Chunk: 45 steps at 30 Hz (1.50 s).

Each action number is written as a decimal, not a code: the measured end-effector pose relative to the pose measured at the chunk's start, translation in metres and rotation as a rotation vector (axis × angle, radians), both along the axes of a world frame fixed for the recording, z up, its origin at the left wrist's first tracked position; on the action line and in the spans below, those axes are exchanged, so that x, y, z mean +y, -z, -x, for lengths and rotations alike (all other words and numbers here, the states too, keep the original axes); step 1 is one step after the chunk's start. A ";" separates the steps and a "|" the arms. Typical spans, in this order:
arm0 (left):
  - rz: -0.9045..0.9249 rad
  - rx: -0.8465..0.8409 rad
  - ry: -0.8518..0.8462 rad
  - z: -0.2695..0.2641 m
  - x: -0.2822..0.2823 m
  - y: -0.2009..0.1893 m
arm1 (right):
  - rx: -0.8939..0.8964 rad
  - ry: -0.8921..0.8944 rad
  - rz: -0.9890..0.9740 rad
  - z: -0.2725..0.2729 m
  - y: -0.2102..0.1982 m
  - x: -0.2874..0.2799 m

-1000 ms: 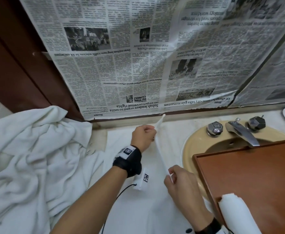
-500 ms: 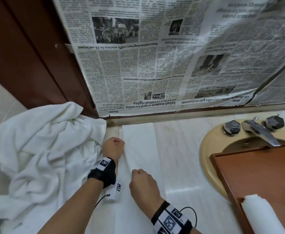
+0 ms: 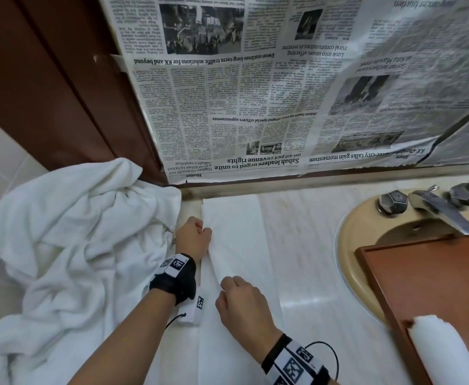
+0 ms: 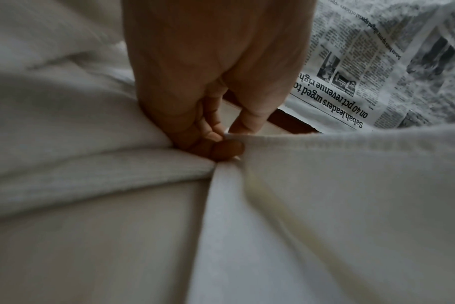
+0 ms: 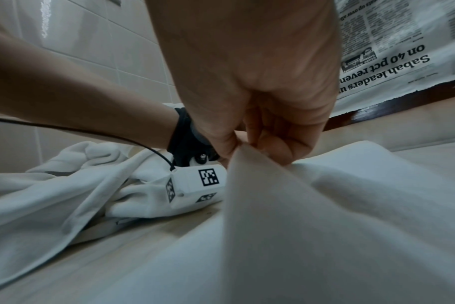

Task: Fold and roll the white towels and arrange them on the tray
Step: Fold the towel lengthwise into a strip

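A small white towel (image 3: 239, 245) lies flat on the marble counter as a long strip running away from me. My left hand (image 3: 193, 238) pinches its left edge near the far end; the left wrist view shows thumb and fingertips (image 4: 221, 142) closed on the hem. My right hand (image 3: 240, 298) pinches the same edge nearer me and lifts a fold of the cloth (image 5: 247, 164). A rolled white towel (image 3: 447, 354) lies on the brown wooden tray (image 3: 427, 276) at the lower right.
A heap of crumpled white towels (image 3: 72, 245) fills the counter's left side against my left hand. The tray rests across a beige sink (image 3: 350, 237) with a chrome tap (image 3: 441, 211). Newspaper (image 3: 283, 93) covers the wall behind.
The towel was held up in the air between both hands; both hands have swung it left and down, and it now lies flat on the counter. Both hands still pinch its edge.
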<state>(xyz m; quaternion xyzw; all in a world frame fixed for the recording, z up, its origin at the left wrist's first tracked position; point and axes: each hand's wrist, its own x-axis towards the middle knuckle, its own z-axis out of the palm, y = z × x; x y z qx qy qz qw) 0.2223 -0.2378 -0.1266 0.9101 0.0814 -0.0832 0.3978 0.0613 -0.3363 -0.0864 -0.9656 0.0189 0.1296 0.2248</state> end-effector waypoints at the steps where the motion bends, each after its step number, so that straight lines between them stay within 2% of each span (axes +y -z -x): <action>1: -0.002 -0.001 0.001 0.001 0.000 -0.001 | -0.010 0.002 -0.010 0.001 0.001 0.000; 6: 0.009 0.012 -0.020 0.000 -0.001 -0.001 | -0.051 -0.013 -0.055 0.003 0.011 0.000; 9: 0.011 0.014 -0.008 -0.001 -0.001 0.000 | 0.008 -0.054 -0.107 0.003 0.016 -0.004; 13: -0.085 0.019 0.119 0.002 -0.001 -0.001 | 0.216 -0.097 -0.433 0.001 0.016 -0.022; 15: -0.222 -0.106 0.212 0.007 -0.001 0.002 | 0.127 -0.005 -0.528 -0.004 0.010 -0.036; 18: -0.329 -0.167 0.365 0.019 -0.004 0.005 | -0.104 0.077 -0.375 -0.011 0.016 -0.062; 21: -0.427 -0.112 0.438 0.022 -0.005 0.006 | -0.027 0.016 -0.141 -0.011 0.031 -0.073; 23: -0.470 -0.088 0.457 0.018 -0.010 0.002 | 0.017 -0.009 -0.061 -0.012 0.036 -0.076; 26: -0.550 -0.072 0.493 0.007 -0.025 -0.002 | 0.005 0.028 -0.075 -0.026 0.038 -0.093; 31: -0.475 -0.043 0.453 -0.006 -0.040 -0.005 | 0.018 0.098 -0.217 -0.047 0.027 -0.127; 34: -0.389 -0.108 0.434 0.012 -0.039 -0.008 | -0.018 0.133 -0.231 -0.021 0.017 -0.136; 36: -0.284 -0.113 0.443 0.035 -0.034 -0.009 | 0.035 0.158 -0.211 0.013 0.012 -0.141; 41: -0.192 0.087 0.394 0.084 -0.022 0.003 | 0.267 0.212 -0.134 0.106 0.006 -0.141; 45: -0.223 0.179 0.376 0.104 -0.020 0.005 | 0.383 0.202 -0.105 0.155 0.007 -0.131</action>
